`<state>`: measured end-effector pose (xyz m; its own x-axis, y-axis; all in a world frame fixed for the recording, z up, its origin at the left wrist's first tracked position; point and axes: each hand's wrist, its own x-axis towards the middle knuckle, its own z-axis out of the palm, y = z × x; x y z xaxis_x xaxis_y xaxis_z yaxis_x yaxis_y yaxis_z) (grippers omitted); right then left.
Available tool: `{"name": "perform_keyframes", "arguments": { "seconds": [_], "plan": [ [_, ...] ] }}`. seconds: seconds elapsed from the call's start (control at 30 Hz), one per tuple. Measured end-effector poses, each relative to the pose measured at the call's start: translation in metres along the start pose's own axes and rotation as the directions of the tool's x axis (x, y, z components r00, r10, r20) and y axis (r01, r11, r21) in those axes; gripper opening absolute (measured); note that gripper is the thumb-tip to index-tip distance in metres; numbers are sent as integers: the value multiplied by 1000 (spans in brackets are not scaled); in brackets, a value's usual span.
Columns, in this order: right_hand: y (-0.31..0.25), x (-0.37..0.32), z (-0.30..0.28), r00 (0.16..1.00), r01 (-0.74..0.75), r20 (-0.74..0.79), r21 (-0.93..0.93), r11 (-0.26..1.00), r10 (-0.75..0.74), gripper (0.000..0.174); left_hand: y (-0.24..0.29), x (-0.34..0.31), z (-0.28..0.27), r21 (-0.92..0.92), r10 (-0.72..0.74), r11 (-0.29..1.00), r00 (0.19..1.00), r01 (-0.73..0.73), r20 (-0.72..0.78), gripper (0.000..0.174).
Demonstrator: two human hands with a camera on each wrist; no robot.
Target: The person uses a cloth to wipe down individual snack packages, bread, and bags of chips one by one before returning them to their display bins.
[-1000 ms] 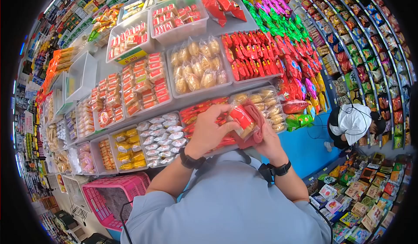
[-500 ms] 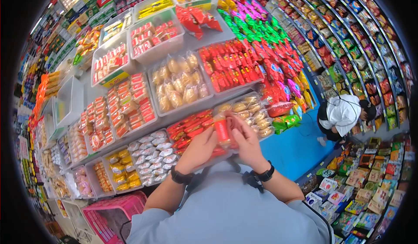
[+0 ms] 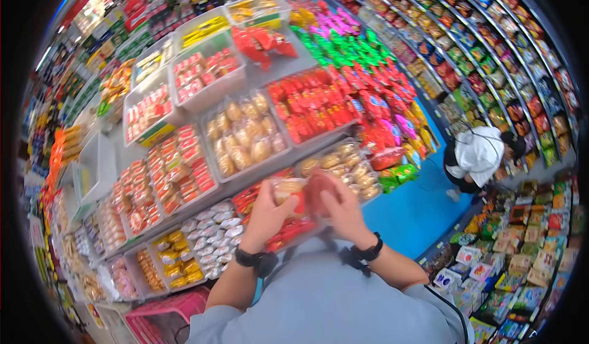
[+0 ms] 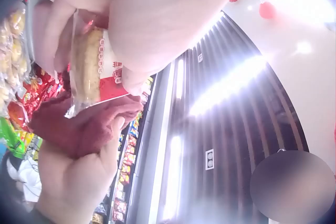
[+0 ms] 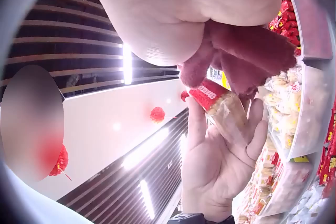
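My left hand (image 3: 267,215) grips a clear-wrapped pastry (image 4: 90,66) with a red and white label, its fingers along one side and the thumb on the other. In my right hand (image 3: 345,212) is a dark red cloth (image 3: 316,197), bunched between thumb and fingers. The cloth lies right at the end of the pack in the left wrist view. From the right wrist, the left palm shows under the pack, and folds of cloth hang over its red end. Both hands are above a bin of red packets (image 3: 291,230).
Bins of wrapped snacks spread ahead, among them white packets (image 3: 215,236), yellow packets (image 3: 181,264) and bagged pastries (image 3: 245,135). A pink basket (image 3: 165,313) stands low at left. To the right, a person in white (image 3: 478,160) bends by the shelves, beside a blue floor (image 3: 405,221).
The pack has turned from its red label facing up to a paler side. The cloth, tucked behind it earlier, now shows at its right. The head view has shifted, moving the bins leftward.
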<state>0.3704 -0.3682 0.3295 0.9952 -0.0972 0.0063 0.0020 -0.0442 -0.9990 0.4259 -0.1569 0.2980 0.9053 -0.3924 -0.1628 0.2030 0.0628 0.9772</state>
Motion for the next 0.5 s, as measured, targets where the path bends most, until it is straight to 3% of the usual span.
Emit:
{"name": "perform_keyframes", "arguments": {
  "seconds": [0.03,0.07,0.1,0.17,0.23,0.27,0.37,0.47,0.5],
  "plan": [
    [-1,2,1,998,51,-40,-4,999,-51,48,4,2,0,19,32,999,999,-32,-16,46],
    [2,1,0,993,115,6,-130,985,-116,50,11,-2,2,-54,-106,993,994,105,-23,48],
    [7,-3,-4,982,190,58,-251,949,-181,51,19,-3,6,-99,-114,989,993,112,-15,42],
    [9,-4,3,938,345,187,-429,835,-291,55,18,-6,9,-236,-133,960,987,150,87,51],
    [4,1,10,866,498,333,-532,684,-372,60,19,-6,9,-122,-59,990,992,72,108,59],
    [8,2,9,878,476,348,-557,681,-329,63,20,-7,7,-67,-25,997,992,33,123,64],
    [1,7,7,868,494,370,-583,645,-330,62,35,-12,1,-352,-103,920,971,176,216,69],
    [2,6,10,872,477,398,-571,668,-283,59,36,-12,-12,-282,-124,942,969,183,213,61],
    [3,5,11,877,465,403,-576,672,-262,58,35,-11,-14,-281,-115,947,982,153,148,59]
  ]
}}
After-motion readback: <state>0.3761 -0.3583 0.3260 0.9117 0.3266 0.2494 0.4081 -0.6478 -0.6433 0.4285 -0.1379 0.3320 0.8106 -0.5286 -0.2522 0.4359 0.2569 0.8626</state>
